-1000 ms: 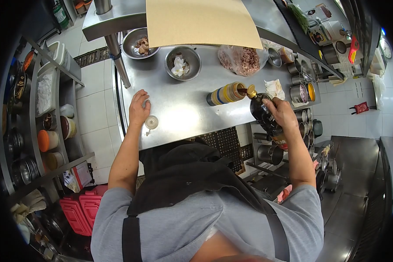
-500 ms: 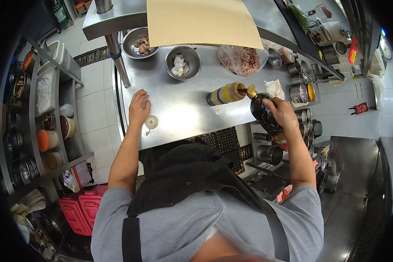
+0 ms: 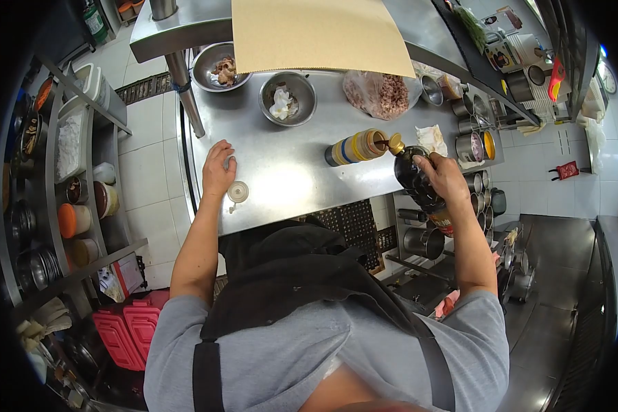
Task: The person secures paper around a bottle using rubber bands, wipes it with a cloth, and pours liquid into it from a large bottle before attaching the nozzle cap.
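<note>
My right hand is wrapped round a large dark sauce bottle with a gold collar at its neck. The bottle is tilted, and dark liquid runs from its mouth at the opening of a banded squeeze bottle. That squeeze bottle has no cap on and shows yellow, blue and dark bands. On the left of the steel table, my left hand rests with its fingers stretched and holds nothing. Close to its wrist lies a pale round nozzle cap.
At the back stand a steel bowl with white stuff, a bowl with brownish pieces and a plastic bag of chopped meat. A brown board overhangs them. A crumpled white cloth lies right, near several metal pots.
Almost nothing differs. The sauce bottle stays tilted at the squeeze bottle's mouth, and my left hand keeps its place on the table.
</note>
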Tool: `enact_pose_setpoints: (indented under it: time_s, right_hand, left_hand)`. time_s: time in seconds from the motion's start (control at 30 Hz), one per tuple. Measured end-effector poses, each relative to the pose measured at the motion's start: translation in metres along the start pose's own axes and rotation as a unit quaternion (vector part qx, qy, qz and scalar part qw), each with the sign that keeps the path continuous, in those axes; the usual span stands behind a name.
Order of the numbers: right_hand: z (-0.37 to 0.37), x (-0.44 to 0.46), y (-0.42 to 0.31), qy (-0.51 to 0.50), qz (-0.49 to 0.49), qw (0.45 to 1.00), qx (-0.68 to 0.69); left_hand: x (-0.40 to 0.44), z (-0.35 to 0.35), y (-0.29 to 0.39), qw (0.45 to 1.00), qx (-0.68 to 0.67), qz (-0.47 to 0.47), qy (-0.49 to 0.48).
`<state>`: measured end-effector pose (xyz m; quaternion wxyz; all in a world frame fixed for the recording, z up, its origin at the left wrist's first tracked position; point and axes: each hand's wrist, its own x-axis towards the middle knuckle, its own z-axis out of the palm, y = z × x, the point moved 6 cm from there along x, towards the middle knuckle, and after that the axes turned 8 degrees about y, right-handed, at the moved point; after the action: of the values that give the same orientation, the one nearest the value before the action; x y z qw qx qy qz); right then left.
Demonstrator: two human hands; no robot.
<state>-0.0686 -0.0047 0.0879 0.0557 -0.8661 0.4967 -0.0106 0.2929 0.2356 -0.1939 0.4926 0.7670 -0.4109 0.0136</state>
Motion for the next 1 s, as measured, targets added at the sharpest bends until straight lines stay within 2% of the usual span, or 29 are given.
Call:
enact_pose_setpoints:
  time_s: [1.0]
  right_hand:
    - [-0.0035,-0.0016,-0.0023,0.0,0.007,1.0,-0.014]
  left_hand:
    - [0.0006,-0.0019,0.003,1.0,-0.003,-0.003,0.006]
